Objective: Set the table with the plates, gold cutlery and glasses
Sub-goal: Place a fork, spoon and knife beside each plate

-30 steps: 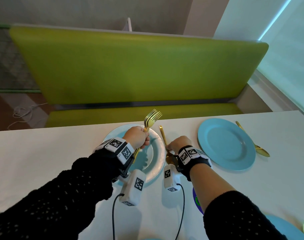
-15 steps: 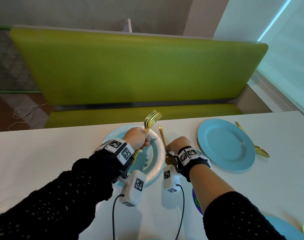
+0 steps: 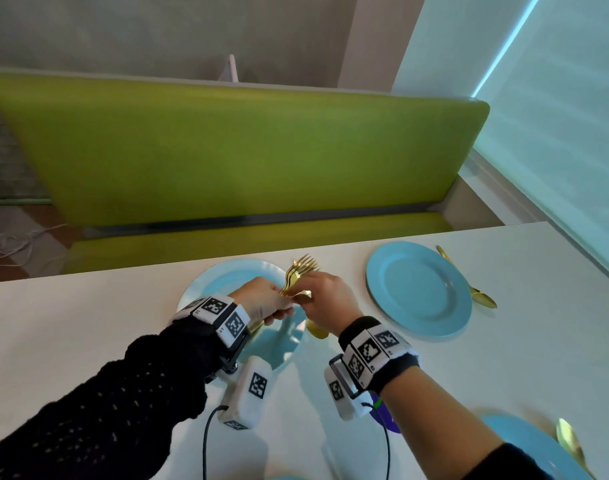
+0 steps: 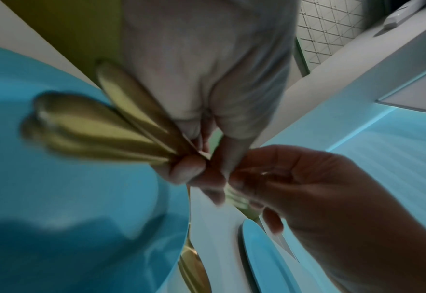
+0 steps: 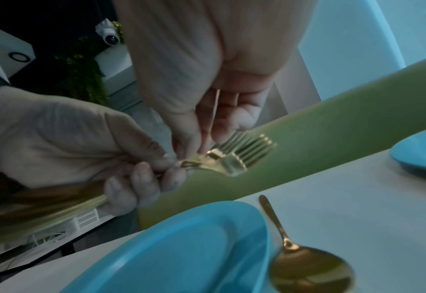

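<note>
My left hand [image 3: 272, 306] grips a bundle of gold forks [image 3: 298, 271] by the handles above the left blue plate [image 3: 206, 289], tines pointing away. My right hand [image 3: 322, 299] has come against it and pinches the forks at their necks, just below the tines [image 5: 241, 154]. In the left wrist view the fork handles [image 4: 94, 128] fan out over the plate [image 4: 43, 198]. A gold spoon [image 5: 307, 267] lies on the white table right of this plate, its bowl [image 3: 317, 330] showing under my right hand.
A second blue plate [image 3: 417, 289] lies to the right with a gold spoon [image 3: 469, 289] beside it. A third plate [image 3: 525, 441] with a gold piece [image 3: 570, 441] is at the near right. A green bench [image 3: 227, 150] stands beyond the table's far edge.
My right hand has left the spoon lying beside the left plate and moved up and left to the forks. My left hand has tilted the forks toward it.
</note>
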The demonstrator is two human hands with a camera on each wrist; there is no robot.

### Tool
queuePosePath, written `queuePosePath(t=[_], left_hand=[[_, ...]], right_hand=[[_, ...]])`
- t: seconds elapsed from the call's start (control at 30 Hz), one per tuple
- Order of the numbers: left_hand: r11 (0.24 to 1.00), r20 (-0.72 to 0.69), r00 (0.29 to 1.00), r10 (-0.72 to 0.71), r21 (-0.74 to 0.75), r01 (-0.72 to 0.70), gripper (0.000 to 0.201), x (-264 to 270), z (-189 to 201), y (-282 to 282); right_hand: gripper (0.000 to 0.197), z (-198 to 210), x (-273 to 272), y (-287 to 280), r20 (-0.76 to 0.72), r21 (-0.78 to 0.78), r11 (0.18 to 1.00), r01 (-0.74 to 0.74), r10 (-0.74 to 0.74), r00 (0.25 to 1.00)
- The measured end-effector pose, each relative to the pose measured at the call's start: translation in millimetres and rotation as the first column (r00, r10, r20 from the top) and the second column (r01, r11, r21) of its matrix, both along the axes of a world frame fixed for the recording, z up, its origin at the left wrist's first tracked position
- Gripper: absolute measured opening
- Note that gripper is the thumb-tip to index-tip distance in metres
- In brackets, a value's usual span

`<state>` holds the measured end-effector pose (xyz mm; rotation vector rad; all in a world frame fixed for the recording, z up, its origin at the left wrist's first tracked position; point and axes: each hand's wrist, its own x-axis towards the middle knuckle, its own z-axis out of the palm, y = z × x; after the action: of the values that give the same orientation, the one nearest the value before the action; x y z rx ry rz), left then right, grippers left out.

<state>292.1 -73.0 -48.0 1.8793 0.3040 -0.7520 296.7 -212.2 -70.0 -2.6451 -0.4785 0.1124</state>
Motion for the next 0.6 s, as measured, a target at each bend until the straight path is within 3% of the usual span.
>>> queuePosePath(t=[0.1,0.4,0.5,0.6], left_hand=[[0.999,-0.049,0.998,-0.042,-0.013,0.041,0.022,-4.1,5.4,-8.9],[0.995,-0.083,0.996,-0.043,-0.095,0.035,0.03,-12.7,16.9,-32.7],[0.997,-0.043,0.999,-0.016,-0.074,0.013,0.023,-5.6,16.3,-35.3],[0.989,-0.006,0.99,0.141,-0.052,-0.141,0.013,5.1,15.7,-31.1]], right_hand=[[0.02,4.0,-5.8,-8.6,-0.069,-0.154,0.985,-0.074,0.064,0.996],[0.024,26.1,-18.6,-33.7,-0.17,-0.264,0.952,-0.154,0.112,0.979],[0.02,28.7,-18.4,-45.9,-0.193,-0.234,0.965,-0.12,0.075,0.978],[0.017,24.6,-11.3,-62.0,-0.214,-0.207,0.978,0.04,-0.085,0.973]])
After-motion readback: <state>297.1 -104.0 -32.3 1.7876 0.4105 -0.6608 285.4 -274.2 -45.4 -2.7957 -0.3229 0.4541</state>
